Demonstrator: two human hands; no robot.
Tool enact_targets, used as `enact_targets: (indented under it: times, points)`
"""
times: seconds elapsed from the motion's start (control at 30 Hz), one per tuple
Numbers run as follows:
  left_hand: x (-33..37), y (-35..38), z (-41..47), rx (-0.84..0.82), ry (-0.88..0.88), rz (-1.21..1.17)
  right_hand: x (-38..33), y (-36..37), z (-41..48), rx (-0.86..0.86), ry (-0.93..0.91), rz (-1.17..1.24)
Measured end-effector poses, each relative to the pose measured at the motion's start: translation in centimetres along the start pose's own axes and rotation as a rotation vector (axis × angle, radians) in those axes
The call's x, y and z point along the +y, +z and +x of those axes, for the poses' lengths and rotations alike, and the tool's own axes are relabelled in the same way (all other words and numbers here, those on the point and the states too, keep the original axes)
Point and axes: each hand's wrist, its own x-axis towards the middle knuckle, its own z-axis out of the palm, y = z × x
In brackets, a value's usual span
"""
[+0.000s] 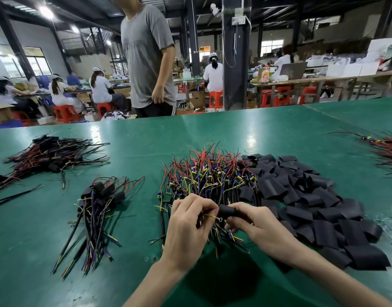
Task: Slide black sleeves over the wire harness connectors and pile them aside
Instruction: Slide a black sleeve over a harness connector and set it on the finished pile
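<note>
**Workshop surroundings**

A person in a grey T-shirt (146,58) is seen standing just past the far edge of the green table (212,134). A dark pillar (236,63) is set behind that edge, right of the person. Workers (99,87) are seated on red stools (64,114) at benches further back on the left. A laptop (293,70) and white boxes (345,69) are laid on a bench at the back right. Ceiling lamps (46,12) are lit.

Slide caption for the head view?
Left hand pinches a multicoloured wire harness while right hand holds a black tubular sleeve at its end; loose black sleeves heaped right, sleeved harnesses piled left.
</note>
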Motion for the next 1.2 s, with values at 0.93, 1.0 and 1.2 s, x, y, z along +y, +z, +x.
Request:
enact_targets:
  times: [0.93, 1.0, 1.2]
  points:
    - [-14.5, -10.0, 0.9, 0.512, -0.986, 0.416, 1.8, -2.4, 0.9, 0.276, 0.014, -0.334]
    - [-14.8, -9.8, 0.7, 0.423, -1.01, 0.476, 1.6, -3.4, 1.2, 0.308, 0.022, -0.302]
    - [-14.9, -9.0, 0.8, 0.365, -0.894, 0.584, 1.5, -6.0, 1.4, 0.33, 0.103, -0.251]
